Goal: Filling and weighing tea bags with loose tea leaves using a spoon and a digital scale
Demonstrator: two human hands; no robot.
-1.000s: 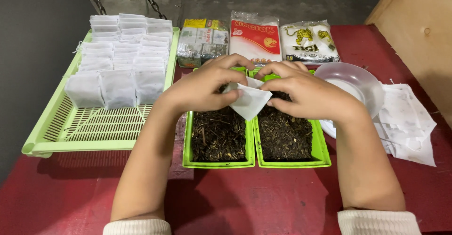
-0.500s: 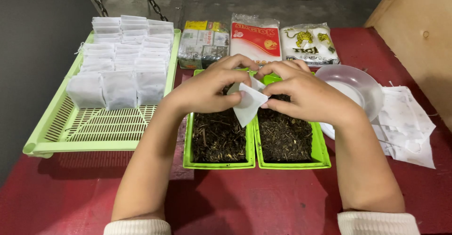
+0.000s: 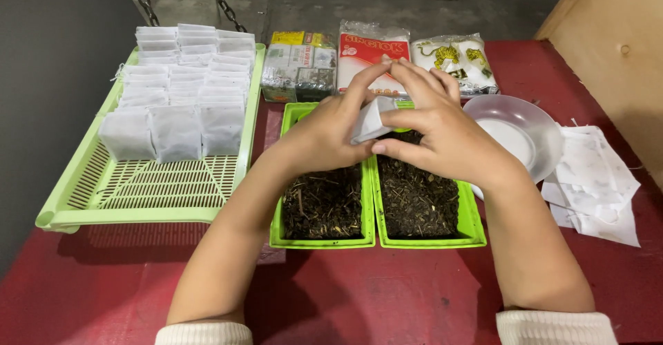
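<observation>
While both hands are raised over the two small green trays of dark dried leaves, a small white sachet (image 3: 371,120) is pinched between them. The sachet is held tilted, above the far end of the left leaf tray (image 3: 323,196) and just by the seam where that tray touches the right leaf tray (image 3: 425,196). The left hand (image 3: 324,134) is closed on the sachet's near side with thumb and curled fingers, its forefinger stretched upward along the edge. The right hand (image 3: 442,127) is closed on the sachet's other side with thumb below and fingers (image 3: 414,79) loosely fanned above. Whether the sachet's mouth is open cannot be told.

Left of the leaf trays, well apart from the hands, a large slotted green tray (image 3: 138,193) is set, and rows of filled white sachets (image 3: 179,89) are stacked in its far half. Beyond the leaf trays, three printed packets (image 3: 373,48) are lined up. Just right of the right leaf tray, a clear plastic bowl (image 3: 514,134) is placed, and further right a loose pile of flat empty sachets (image 3: 597,186) is spread on the red table (image 3: 387,290).
</observation>
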